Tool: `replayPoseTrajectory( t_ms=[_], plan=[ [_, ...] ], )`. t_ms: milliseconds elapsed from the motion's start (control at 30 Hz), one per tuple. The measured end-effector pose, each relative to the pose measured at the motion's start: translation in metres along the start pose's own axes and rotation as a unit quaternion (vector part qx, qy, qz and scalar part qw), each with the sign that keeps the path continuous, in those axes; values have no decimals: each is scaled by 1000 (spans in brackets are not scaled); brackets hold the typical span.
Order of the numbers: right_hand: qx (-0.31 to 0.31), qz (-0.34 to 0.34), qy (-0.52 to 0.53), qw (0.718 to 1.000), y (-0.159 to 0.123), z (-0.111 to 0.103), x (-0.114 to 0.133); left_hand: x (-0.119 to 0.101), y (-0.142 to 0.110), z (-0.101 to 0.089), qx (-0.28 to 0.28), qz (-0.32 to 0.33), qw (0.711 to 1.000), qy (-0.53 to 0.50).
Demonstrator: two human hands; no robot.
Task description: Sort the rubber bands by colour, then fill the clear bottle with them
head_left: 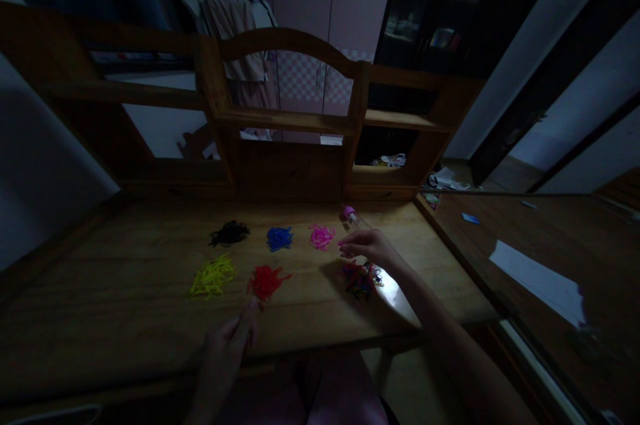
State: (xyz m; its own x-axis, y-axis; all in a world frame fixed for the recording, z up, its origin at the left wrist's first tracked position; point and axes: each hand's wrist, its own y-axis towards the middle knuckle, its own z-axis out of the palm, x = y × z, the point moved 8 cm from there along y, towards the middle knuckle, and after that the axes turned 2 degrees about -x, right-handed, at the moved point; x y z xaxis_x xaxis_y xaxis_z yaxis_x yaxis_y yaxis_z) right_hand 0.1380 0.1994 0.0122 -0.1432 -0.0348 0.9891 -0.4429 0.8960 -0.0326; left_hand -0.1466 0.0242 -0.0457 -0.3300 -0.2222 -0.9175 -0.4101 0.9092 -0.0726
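The left hand (234,333) is resting beside red strands (267,282), fingers curled. The right hand (369,245) is hovering near pink strands (321,237), fingertips close; dim light is hiding whether either holds anything

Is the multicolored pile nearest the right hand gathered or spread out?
Gathered: the multicolored pile forms one loose clump, its red, yellow and dark strands overlapping near the right hand.
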Motion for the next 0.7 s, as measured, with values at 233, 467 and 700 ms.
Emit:
replayPoseTrajectory(
  t_ms=[233, 467, 700],
  plan=[
    [-115, -127, -344, 923, 39, 12, 26, -8, -3, -2, -6, 12, 1000, 7],
    [-154, -161, -362, 905, 18, -16, 37, -5, -3, -1, -2, 1, 1000, -1],
    [11, -100, -380, 919, -26, -19, 23, -6, -4, -3, -4, 7, 1000, 21]
  ],
)
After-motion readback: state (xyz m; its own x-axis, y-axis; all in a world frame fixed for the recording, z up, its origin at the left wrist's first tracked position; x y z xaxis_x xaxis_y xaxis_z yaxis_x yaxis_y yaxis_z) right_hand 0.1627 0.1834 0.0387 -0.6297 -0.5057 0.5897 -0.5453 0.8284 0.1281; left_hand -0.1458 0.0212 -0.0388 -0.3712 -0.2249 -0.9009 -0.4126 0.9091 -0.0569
